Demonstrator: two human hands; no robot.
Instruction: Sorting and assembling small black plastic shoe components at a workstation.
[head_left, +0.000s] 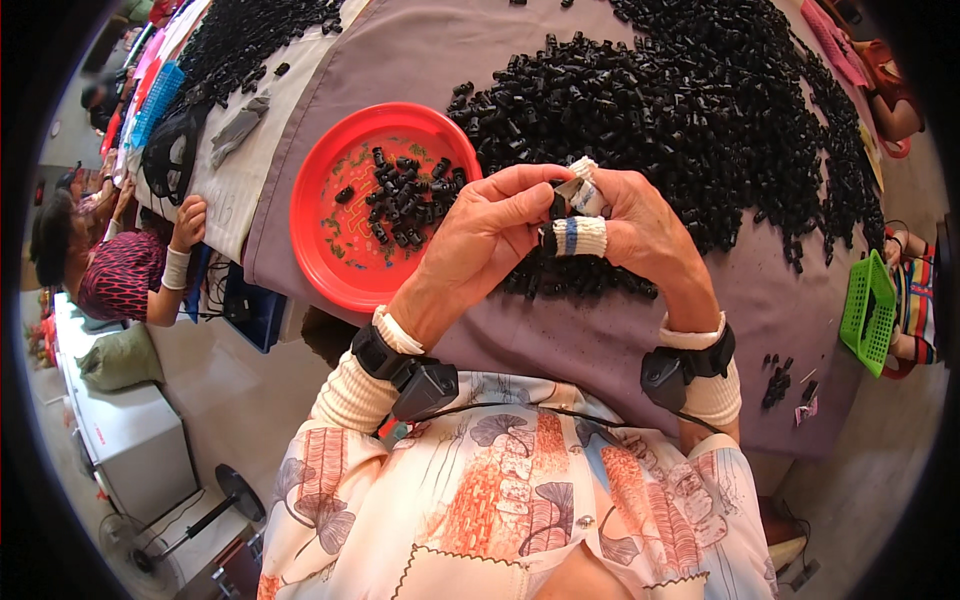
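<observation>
My left hand (480,235) is closed in a pinch on a small black plastic part (557,207), held over the near edge of a black heap. Against it, my right hand (650,225) is also closed, its thumb and a finger in white knitted finger covers (578,237) with blue stripes. A thin greyish edge shows between those covers, but what it belongs to is hidden by the fingers. Left of my hands, a red round tray (318,250) with a printed pattern holds several similar black parts (410,205).
A wide heap of black parts (660,120) covers the far side of the purple-grey tablecloth (760,345). A few parts (776,385) lie near the right edge, by a green basket (868,312). At left, another person (120,265) sits at a neighbouring table.
</observation>
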